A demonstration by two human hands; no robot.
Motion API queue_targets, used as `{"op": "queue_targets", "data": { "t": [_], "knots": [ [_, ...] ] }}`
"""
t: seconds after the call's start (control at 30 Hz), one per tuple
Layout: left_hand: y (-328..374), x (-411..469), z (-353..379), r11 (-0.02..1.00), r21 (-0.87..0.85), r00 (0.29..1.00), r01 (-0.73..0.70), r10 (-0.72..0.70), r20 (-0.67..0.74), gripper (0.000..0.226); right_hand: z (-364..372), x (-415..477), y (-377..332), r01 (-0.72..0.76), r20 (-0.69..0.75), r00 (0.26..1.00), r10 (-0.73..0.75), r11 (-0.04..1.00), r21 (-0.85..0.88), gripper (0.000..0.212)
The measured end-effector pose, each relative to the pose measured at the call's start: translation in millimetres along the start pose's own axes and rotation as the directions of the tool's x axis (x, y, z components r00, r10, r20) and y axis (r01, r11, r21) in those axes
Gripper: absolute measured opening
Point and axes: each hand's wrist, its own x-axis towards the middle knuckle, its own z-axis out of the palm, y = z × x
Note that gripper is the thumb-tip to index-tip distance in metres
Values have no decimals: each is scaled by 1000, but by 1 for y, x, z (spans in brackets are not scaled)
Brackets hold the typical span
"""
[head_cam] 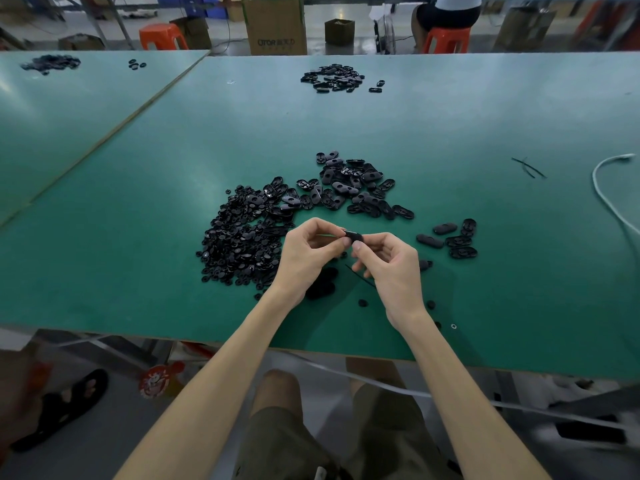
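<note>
Black plastic piece [353, 236], small, oval and smooth with a matte face, is pinched between both hands just above the green bench [138, 202], near its front edge. The left grip [306, 252] holds one end between thumb and curled fingertips. The right grip [393, 266] pinches the other end, thumb on the near side.

Just to the left lies a dense heap of small round bits [242, 244], black, glossy and knobbly. Behind the hands spreads a looser pile of flat oval shells [353, 188], some with the hollow side up. Four more shells [453, 239] of the same rounded shape lie apart on the right. Below the hands a thin black strip [360, 276] rests on the matte surface. Far back is another scatter of black parts [332, 77], and a white cord [602, 192] curves in at the right edge.
</note>
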Motion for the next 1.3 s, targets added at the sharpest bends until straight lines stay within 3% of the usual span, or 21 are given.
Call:
{"op": "queue_targets", "data": {
  "t": [0.4,0.67,1.0,1.3],
  "knots": [
    [4,-2,-2,998,-64,999,-15,17,40,22,0,0,1,11,-3,1000,-11,1000,-9,5],
    [7,-3,-5,986,-158,998,55,-49,44,27,0,-1,0,19,60,998,-14,996,-83,8],
    [12,-5,-1,990,-137,995,26,-12,102,29,2,-1,0,37,79,997,-25,987,-153,12],
    [11,-4,0,996,-79,993,28,-19,117,31,1,1,2,19,-29,999,-19,1000,-1,8]
  ]
}}
